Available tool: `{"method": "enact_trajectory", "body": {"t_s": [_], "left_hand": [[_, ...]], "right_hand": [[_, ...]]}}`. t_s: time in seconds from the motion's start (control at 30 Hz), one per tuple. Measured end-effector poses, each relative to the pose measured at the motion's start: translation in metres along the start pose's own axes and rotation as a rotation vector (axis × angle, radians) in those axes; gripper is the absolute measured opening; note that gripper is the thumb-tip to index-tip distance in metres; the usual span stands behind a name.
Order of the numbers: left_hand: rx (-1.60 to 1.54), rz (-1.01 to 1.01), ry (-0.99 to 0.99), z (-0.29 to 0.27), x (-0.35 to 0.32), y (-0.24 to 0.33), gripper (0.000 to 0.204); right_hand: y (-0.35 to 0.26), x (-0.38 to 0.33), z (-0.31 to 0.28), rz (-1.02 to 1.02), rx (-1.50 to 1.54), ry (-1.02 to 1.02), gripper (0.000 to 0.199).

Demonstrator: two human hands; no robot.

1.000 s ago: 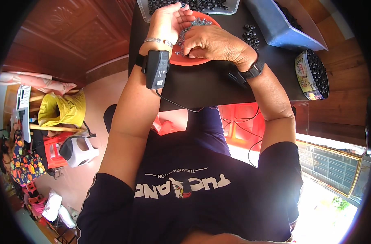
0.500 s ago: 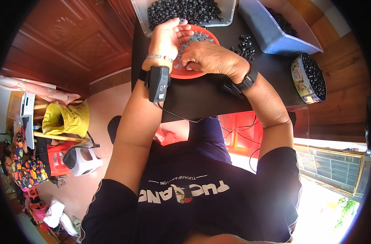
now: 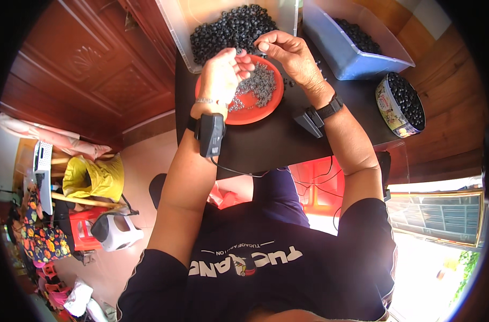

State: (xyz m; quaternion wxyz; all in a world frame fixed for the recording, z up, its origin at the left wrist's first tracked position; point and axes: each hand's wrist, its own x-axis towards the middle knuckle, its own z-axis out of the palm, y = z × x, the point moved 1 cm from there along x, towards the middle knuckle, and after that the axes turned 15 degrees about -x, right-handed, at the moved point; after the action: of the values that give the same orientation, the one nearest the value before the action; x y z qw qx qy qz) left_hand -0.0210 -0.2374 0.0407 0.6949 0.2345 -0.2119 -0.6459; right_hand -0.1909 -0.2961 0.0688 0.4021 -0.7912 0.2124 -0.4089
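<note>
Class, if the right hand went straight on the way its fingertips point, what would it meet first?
The right hand would probably first meet the black bead held in the left hand, though depth is unclear from this one view.

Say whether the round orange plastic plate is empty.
Not empty: small shiny grey pieces cover part of the plate, leaving orange visible.
</note>
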Motion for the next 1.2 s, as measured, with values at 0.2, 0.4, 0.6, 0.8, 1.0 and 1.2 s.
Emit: {"method": "enact_trajectory", "body": {"t_s": [0.2, 0.4, 0.6, 0.8, 1.0, 1.2], "left_hand": [[0.045, -0.051, -0.104, 0.012, -0.008, -0.013, 0.024], [0.028, -0.054, -0.156, 0.009, -0.005, -0.012, 0.023], [0.043, -0.07, -0.196, 0.008, -0.003, -0.016, 0.024], [0.039, -0.06, -0.174, 0.009, -0.003, -0.017, 0.023], [0.056, -0.05, -0.177, 0.006, -0.002, -0.017, 0.022], [-0.051, -0.059, -0.176, 0.006, -0.005, -0.016, 0.018]], "right_hand": [[0.008, 0.001, -0.007, 0.123, 0.115, 0.029, 0.021], [0.005, 0.002, -0.003, 0.108, 0.166, -0.017, 0.021], [0.005, 0.002, 0.001, 0.092, 0.179, -0.064, 0.018], [0.002, 0.0, 0.005, 0.063, 0.049, -0.03, 0.016], [-0.004, -0.003, 0.009, 0.107, -0.173, 0.061, 0.015], [-0.01, -0.005, 0.009, -0.291, -0.663, 0.235, 0.023]]}}
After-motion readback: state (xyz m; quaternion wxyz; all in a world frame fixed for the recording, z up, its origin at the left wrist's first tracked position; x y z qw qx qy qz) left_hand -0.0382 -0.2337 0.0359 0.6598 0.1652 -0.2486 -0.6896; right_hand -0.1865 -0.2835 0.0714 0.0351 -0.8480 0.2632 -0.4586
